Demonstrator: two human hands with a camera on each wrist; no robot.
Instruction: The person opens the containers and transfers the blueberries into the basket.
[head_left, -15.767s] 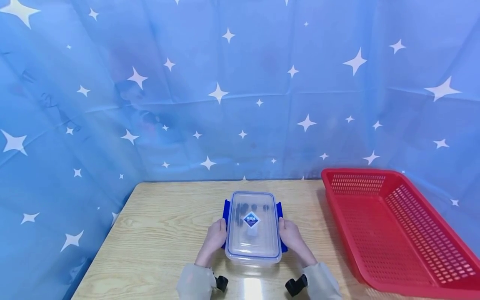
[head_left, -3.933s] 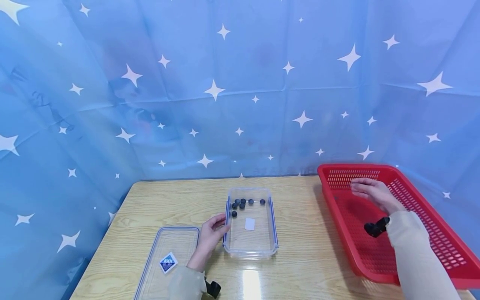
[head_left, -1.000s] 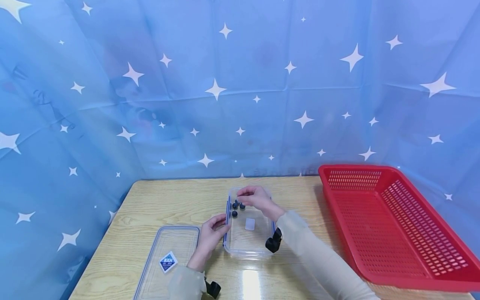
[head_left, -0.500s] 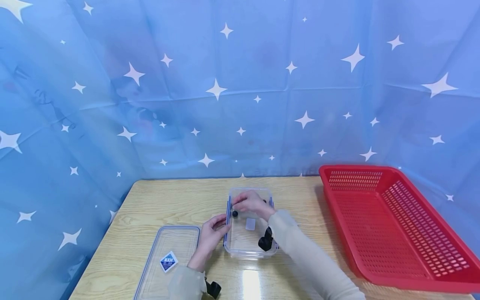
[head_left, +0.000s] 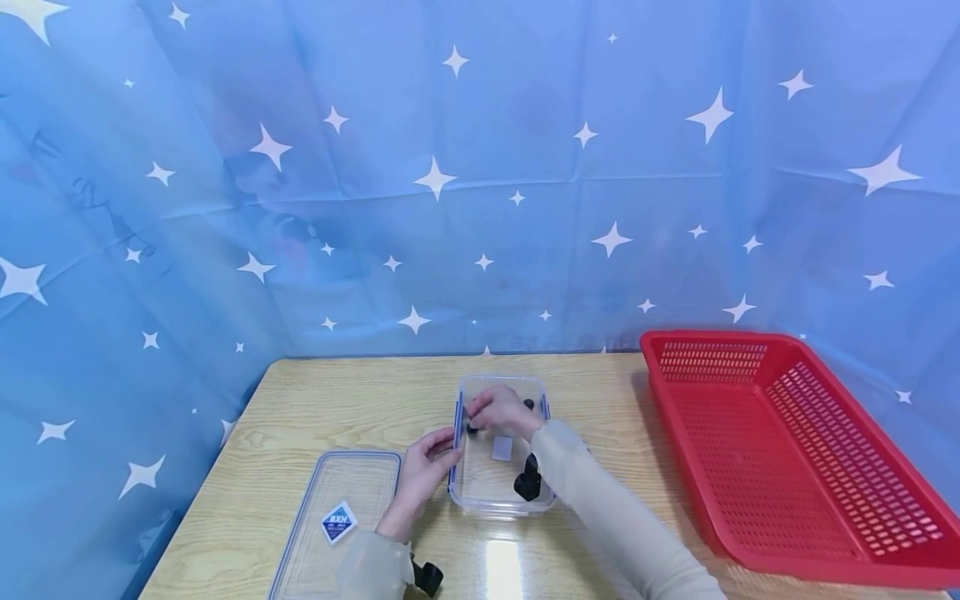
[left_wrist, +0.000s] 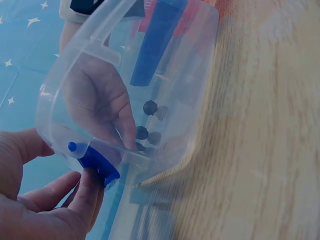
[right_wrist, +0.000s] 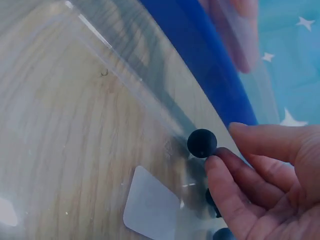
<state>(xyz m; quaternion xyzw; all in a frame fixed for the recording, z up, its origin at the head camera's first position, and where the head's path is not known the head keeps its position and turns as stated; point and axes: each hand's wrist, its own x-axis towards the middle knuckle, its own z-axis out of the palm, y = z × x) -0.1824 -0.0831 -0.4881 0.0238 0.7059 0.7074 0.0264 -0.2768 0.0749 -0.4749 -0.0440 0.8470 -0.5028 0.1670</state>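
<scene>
Change is slight but telling: the right hand (head_left: pixel 501 408) has shifted a little toward the near end of the box (head_left: pixel 501 506), and a ball (right_wrist: pixel 202 143) that showed whole a moment ago is now partly covered by its fingers. Its thumb and fingers stand apart, with the ball at their tips and not clamped, so the pinch looks lined up but not made. That ball lies inside the box along its left wall; at least 2 more balls (right_wrist: pixel 212 196) show close by, and 1 far ball (head_left: pixel 528 403) sits by the box's far right corner. Fewer show than earlier, though the hand may hide some.

The left hand (head_left: pixel 422 468) is where it was, at the box's left side, its fingers relaxed and touching the latch (left_wrist: pixel 97 165), which probably steadies the box.

For room, the box's left wall is the tight side: the right hand's fingers work just beside it, with the left hand right outside. The lid (head_left: pixel 367 492) lies off the box, to its left. The widest gap is right of the box, where worktop (head_left: pixel 611 408) separates it from the basket (head_left: pixel 750 458); the right sleeve (head_left: pixel 611 508) crosses above the box's right rim. Beyond the box's far end, the worktop's edge is near.
</scene>
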